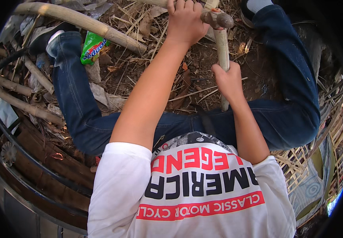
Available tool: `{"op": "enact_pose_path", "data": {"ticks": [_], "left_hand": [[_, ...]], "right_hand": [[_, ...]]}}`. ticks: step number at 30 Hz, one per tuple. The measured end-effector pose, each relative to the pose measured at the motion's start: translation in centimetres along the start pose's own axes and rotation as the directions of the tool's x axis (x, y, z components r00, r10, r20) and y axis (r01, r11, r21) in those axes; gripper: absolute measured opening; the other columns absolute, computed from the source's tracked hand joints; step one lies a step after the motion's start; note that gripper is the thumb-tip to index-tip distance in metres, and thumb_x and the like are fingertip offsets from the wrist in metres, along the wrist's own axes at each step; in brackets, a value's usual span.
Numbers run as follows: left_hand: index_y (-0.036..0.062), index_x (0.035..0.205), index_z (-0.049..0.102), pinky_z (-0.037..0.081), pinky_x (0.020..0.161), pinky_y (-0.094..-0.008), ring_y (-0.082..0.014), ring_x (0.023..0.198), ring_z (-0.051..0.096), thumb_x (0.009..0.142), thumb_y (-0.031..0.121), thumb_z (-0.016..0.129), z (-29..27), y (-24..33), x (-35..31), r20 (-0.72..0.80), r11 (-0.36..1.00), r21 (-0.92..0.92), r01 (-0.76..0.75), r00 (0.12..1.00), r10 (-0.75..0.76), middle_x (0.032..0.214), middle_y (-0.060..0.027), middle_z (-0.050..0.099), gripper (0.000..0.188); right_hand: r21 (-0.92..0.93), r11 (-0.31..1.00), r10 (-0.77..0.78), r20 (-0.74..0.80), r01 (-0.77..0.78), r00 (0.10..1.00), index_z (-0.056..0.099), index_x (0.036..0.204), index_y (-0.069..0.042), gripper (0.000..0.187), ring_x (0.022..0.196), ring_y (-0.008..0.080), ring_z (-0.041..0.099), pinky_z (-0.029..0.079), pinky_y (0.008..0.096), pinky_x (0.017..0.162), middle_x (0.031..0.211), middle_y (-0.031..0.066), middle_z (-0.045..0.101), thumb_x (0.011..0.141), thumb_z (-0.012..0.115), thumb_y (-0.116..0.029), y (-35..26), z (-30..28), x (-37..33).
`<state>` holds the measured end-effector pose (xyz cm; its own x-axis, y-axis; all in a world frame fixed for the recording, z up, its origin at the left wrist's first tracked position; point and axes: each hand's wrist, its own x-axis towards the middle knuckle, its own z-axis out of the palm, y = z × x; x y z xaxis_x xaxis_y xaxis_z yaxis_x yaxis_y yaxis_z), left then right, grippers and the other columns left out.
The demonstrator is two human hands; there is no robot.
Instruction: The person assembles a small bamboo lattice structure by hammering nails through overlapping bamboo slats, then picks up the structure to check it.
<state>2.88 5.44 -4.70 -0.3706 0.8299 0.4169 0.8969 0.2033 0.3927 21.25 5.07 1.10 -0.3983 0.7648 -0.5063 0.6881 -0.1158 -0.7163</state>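
Note:
My right hand is wrapped around the pale wooden handle of a hammer. Its rusty, rounded metal head is at the top of the view, right beside my left hand. The fingers of that left hand are curled over a bamboo pole at the upper edge, which cuts off part of the grip. Below my right fist, the handle's butt end reaches down to my jeans.
My legs in blue jeans spread to both sides. A thick bamboo pole lies at upper left, near a green packet. More poles lie farther left. Dry straw and leaves litter the soil. Woven bamboo stands at right.

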Motion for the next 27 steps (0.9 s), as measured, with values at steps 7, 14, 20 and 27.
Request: {"op": "enact_pose_path", "data": {"ticks": [7,14,20,27], "left_hand": [[0.0054,0.087,0.054,0.028,0.102,-0.0516,-0.0312,0.095,0.049,0.07,0.029,0.064,-0.3,0.1,0.0,0.005,1.0,0.002,0.016,1.0,-0.016,0.089,-0.0134,0.053,0.031],[0.0054,0.089,0.055,0.028,0.102,-0.0514,-0.0307,0.096,0.049,0.067,0.03,0.066,-0.2,0.1,0.2,0.032,1.0,-0.023,0.001,0.999,0.0,0.089,-0.0131,0.053,0.035],[0.0059,0.087,0.054,0.028,0.102,-0.0513,-0.0313,0.094,0.05,0.068,0.027,0.064,-0.2,0.2,-0.1,0.0,1.0,-0.02,0.0,1.0,0.0,0.088,-0.0128,0.054,0.03],[0.006,0.085,0.054,0.029,0.101,-0.0507,-0.0315,0.093,0.05,0.067,0.024,0.064,0.0,-0.1,-0.3,-0.032,0.999,-0.03,-0.014,0.999,0.013,0.085,-0.0133,0.053,0.027]], "right_hand": [[-0.021,0.999,0.049,0.012,-0.049,0.999,0.054,0.065,0.005,0.024,0.048,0.0151,0.05,0.041,0.0342,0.049,0.051,0.0089,0.05,0.076,0.06,-0.016,0.4,0.0,0.3],[-0.005,1.0,0.013,-0.016,-0.013,1.0,0.055,0.066,0.006,0.025,0.05,0.0159,0.051,0.041,0.0345,0.05,0.052,0.0095,0.051,0.076,0.06,-0.016,0.1,-0.5,0.2],[-0.015,1.0,0.022,-0.013,-0.022,1.0,0.054,0.066,0.007,0.028,0.05,0.0185,0.051,0.042,0.0369,0.051,0.053,0.0126,0.051,0.074,0.061,-0.018,-1.3,-0.9,-0.4],[0.023,1.0,0.009,-0.01,-0.009,1.0,0.054,0.065,0.006,0.026,0.051,0.017,0.05,0.042,0.0363,0.052,0.054,0.0113,0.051,0.074,0.06,-0.017,-1.0,-0.4,-0.8]]}}
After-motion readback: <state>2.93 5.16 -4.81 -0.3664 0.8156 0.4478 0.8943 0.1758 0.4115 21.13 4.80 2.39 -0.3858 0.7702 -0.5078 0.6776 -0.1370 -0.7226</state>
